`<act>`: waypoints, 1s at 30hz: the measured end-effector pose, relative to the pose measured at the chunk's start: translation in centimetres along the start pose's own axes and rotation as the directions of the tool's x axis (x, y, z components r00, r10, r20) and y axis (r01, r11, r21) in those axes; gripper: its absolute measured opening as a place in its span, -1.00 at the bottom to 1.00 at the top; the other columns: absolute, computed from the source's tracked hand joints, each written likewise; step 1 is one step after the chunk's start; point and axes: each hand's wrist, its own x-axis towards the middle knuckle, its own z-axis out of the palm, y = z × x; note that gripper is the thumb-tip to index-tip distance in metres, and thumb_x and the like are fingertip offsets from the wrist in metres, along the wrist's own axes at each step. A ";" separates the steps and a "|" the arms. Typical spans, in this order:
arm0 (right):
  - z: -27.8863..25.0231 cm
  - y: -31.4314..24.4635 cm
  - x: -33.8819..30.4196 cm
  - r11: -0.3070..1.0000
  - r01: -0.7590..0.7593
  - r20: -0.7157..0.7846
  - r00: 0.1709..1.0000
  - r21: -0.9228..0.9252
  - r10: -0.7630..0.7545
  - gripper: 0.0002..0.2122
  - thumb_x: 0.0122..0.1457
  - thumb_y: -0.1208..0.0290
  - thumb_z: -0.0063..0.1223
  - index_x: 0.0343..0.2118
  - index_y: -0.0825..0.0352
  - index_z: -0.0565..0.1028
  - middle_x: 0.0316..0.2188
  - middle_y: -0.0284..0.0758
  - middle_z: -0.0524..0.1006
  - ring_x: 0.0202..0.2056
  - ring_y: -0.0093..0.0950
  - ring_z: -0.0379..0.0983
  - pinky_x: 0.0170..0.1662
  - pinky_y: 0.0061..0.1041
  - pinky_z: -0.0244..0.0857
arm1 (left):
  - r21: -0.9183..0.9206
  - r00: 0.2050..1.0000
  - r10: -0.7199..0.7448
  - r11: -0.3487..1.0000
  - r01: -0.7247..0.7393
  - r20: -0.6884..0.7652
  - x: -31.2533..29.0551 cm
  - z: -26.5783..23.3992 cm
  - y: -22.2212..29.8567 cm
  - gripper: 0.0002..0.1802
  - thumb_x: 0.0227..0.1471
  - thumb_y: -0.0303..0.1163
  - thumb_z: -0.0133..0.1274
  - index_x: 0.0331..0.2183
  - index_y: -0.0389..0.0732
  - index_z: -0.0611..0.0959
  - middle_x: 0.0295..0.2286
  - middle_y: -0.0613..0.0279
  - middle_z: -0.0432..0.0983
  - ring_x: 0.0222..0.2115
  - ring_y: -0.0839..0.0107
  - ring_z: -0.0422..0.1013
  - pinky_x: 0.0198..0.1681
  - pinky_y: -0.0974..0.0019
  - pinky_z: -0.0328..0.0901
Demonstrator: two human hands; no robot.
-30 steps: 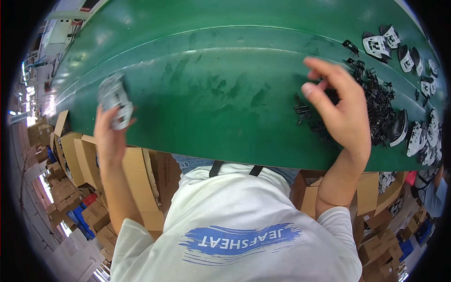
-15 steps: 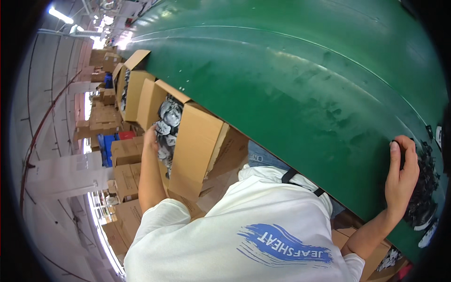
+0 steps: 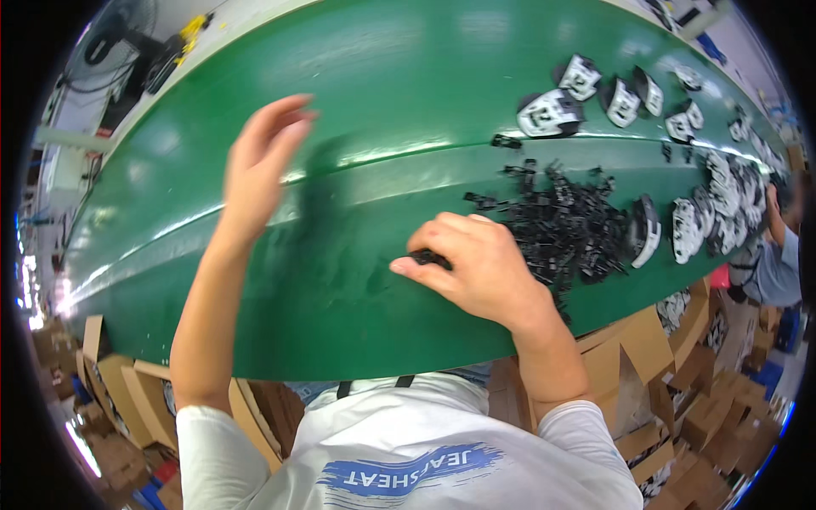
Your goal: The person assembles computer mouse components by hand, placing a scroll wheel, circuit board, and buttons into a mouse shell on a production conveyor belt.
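Note:
My right hand (image 3: 480, 265) hovers over the green tabletop (image 3: 365, 314), closed on a small black plastic piece (image 3: 432, 258) between thumb and fingers. Just to its right lies a heap of small black plastic pieces (image 3: 568, 225). Higher up on the left, my left hand (image 3: 262, 166) is raised above the table, its fingers loosely stretched, slightly blurred and with nothing visible in them. A curved black-and-white part (image 3: 648, 231) stands beside the heap. Several more such parts, including a black-and-white shell (image 3: 551, 115), lie on the far side.
Open cardboard boxes (image 3: 629, 348) line the table's near edge on both sides. A co-worker (image 3: 772, 255) stands at the far right by a pile of white parts (image 3: 727, 200). A fan (image 3: 110, 38) sits beyond the table at far left.
My view has swung from the boxes on the left to the table. My left hand has left the open box and come over the table. My right hand now shows a black piece in its grip.

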 end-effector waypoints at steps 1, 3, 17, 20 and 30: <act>-0.2 0.1 0.0 1.000 0.016 0.026 1.000 -0.008 -0.016 -0.75 0.22 0.18 0.37 -0.29 0.27 0.60 -0.42 -0.33 0.58 -0.36 -0.27 0.59 -0.19 -0.25 0.48 | -0.083 0.992 0.042 0.996 -0.032 0.120 2.6 4.6 1.2 -0.54 0.38 -0.26 0.10 0.21 -0.23 0.58 0.05 0.14 0.61 0.12 0.37 0.47 0.27 0.24 0.29; -0.3 0.6 0.0 0.999 0.033 0.056 0.998 -0.017 -0.032 -0.79 0.23 0.25 0.35 -0.27 0.29 0.61 -0.37 -0.31 0.56 -0.31 -0.27 0.59 -0.14 -0.23 0.48 | -0.016 0.926 0.134 0.990 -0.137 0.353 6.5 12.0 3.4 -0.47 0.37 -0.21 0.12 0.24 -0.26 0.54 0.09 0.12 0.56 0.13 0.36 0.46 0.27 0.25 0.31; -1.1 1.1 -0.4 0.995 -0.038 0.107 0.994 0.095 0.028 -0.64 0.14 0.61 0.23 0.04 0.32 0.62 0.04 -0.17 0.65 -0.06 -0.14 0.65 0.00 -0.27 0.57 | 0.469 0.901 0.328 0.772 -0.429 0.284 9.6 15.5 3.0 -0.22 0.15 0.04 0.26 0.27 -0.18 0.52 0.05 -0.14 0.57 0.11 -0.12 0.46 0.19 -0.08 0.36; -0.9 0.9 -0.4 0.999 0.025 0.170 0.985 0.043 -0.032 -0.59 0.15 0.64 0.15 0.10 0.35 0.58 0.15 -0.10 0.60 0.00 -0.07 0.62 0.03 -0.17 0.56 | 0.246 0.987 0.103 0.961 -0.131 0.123 4.0 7.4 2.4 -0.21 0.25 0.02 0.23 0.32 -0.22 0.45 0.10 -0.05 0.56 0.13 0.15 0.47 0.18 0.07 0.36; 1.2 -0.7 0.6 0.996 0.003 0.016 1.000 0.095 -0.004 -0.74 0.10 0.54 0.42 -0.14 0.36 0.64 -0.25 -0.26 0.63 -0.42 -0.45 0.61 -0.33 -0.50 0.51 | -0.405 0.940 -0.327 0.876 0.262 -0.099 -16.6 -1.7 0.2 -0.26 0.36 -0.22 0.14 0.39 -0.32 0.30 0.04 0.16 0.48 0.06 0.42 0.41 0.19 0.28 0.29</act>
